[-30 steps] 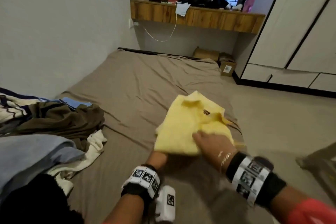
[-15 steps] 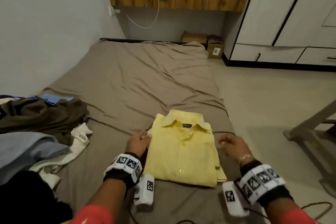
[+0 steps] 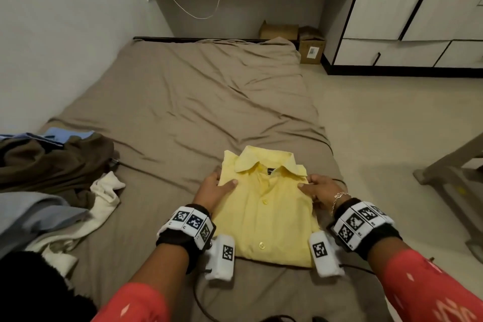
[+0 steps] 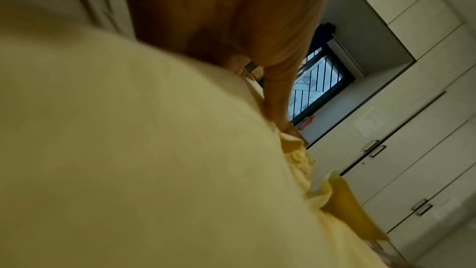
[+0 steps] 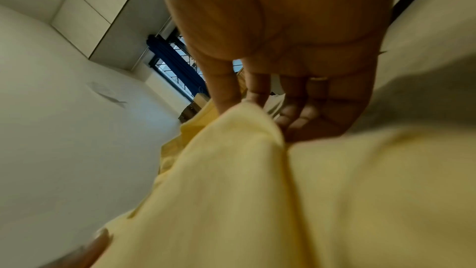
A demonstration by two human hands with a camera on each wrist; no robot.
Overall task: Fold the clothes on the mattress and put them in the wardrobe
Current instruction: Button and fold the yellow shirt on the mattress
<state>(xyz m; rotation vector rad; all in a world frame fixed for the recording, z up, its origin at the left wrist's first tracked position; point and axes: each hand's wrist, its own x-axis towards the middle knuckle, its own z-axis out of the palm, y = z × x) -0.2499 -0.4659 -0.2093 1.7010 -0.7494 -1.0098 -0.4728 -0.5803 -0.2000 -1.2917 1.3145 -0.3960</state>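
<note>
Half a second ago our hands lay beside the folded yellow shirt (image 3: 264, 206); now the left hand (image 3: 213, 192) and right hand (image 3: 322, 191) grasp its edges, lower centre on the mattress (image 3: 209, 91). Folding appears complete; transfer to the wardrobe (image 3: 418, 8) follows.

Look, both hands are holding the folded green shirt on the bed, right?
Not green: the folded shirt is yellow, as the head view shows. The left hand and right hand do hold its sides on the bed.
</note>
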